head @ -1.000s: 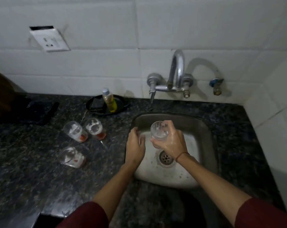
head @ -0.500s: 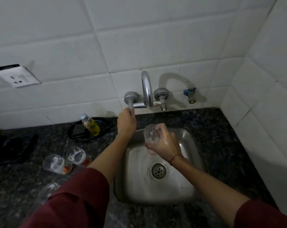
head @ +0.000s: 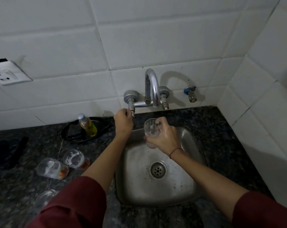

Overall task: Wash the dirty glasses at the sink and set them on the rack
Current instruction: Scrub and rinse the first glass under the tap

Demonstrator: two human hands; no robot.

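My right hand (head: 164,139) grips a clear, soapy glass (head: 151,128) upright over the steel sink (head: 191,183), below the curved spout (head: 151,86). My left hand (head: 123,123) is closed around the left tap handle (head: 131,106) on the wall. No water stream is visible. Two dirty glasses (head: 73,159) (head: 51,168) with orange residue lie on their sides on the dark granite counter (head: 11,186) left of the sink. A third glass (head: 44,199) is partly hidden by my left sleeve. No rack is in view.
A yellow soap bottle (head: 87,126) lies in a black dish (head: 103,125) behind the dirty glasses. A dark object (head: 6,152) sits at the far left. A small brass valve (head: 191,95) and a wall socket (head: 7,74) are on the white tiles. A tiled side wall stands right.
My left hand rose from the sink's edge to the left tap handle and now grips it. My right hand lifted the glass toward the spout. My head moved closer to the wall.
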